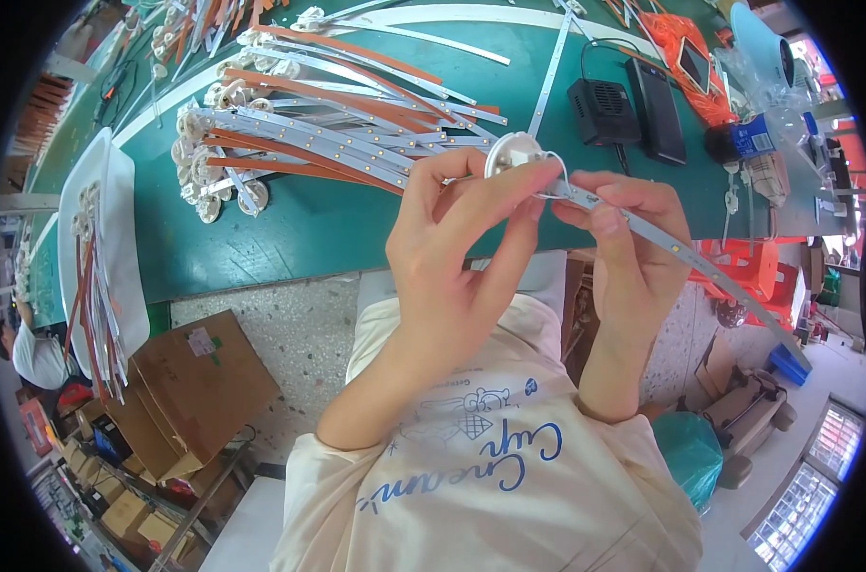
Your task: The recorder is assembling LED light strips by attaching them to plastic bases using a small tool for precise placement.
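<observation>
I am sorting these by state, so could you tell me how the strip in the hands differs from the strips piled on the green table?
The held strip is single and lifted off the green table, gripped by the left hand and right hand; the piled strips lie loose and overlapping. The held strip shows only its pale side; the pile mixes pale and orange-brown faces. Both carry a round white cap at one end.

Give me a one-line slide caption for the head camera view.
Both hands, left hand and right hand, hold a light strip with round white cap above a green workbench.
</observation>
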Demonstrator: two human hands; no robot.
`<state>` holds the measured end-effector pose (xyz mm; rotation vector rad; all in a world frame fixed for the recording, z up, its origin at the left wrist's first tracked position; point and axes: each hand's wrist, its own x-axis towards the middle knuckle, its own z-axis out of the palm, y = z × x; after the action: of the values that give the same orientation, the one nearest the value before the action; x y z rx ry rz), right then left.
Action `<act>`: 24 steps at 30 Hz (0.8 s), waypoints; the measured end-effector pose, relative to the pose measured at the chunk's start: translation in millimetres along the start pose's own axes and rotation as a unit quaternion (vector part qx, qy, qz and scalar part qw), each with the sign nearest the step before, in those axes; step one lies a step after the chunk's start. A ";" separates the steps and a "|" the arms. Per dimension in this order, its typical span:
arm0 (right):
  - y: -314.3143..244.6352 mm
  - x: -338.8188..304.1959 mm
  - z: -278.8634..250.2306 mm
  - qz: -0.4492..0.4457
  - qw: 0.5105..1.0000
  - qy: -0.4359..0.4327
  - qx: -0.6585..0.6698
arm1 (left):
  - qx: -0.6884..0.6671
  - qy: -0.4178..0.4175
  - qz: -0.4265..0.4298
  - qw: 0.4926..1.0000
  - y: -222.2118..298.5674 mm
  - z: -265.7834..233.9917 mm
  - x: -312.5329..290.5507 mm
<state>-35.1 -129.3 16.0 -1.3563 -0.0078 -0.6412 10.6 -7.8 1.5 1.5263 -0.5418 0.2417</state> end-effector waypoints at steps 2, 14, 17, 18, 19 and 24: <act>-5.4 2.8 2.2 0.022 0.999 -0.013 -0.018 | -0.006 0.011 0.009 1.000 -1.1 0.6 0.0; -3.6 3.8 1.8 -0.004 1.000 -0.003 -0.027 | -0.069 0.004 -0.019 0.997 2.6 3.8 -2.9; -6.2 2.4 4.3 0.008 1.000 0.011 -0.017 | -0.109 0.061 -0.016 0.992 3.6 7.2 -3.8; -6.1 2.2 4.3 0.008 1.000 0.013 -0.017 | -0.134 0.067 -0.044 0.988 8.1 6.0 -3.1; -6.0 2.1 4.2 0.001 1.000 0.010 -0.027 | -0.159 0.072 -0.071 0.982 10.3 5.3 -2.6; -3.3 0.7 1.5 -0.020 0.999 -0.005 -0.038 | -0.128 0.042 -0.003 0.991 1.1 2.4 -3.6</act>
<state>-35.3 -128.5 19.5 -1.4360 -0.0180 -0.6742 6.6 -9.5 0.7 1.2635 -0.4811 0.2220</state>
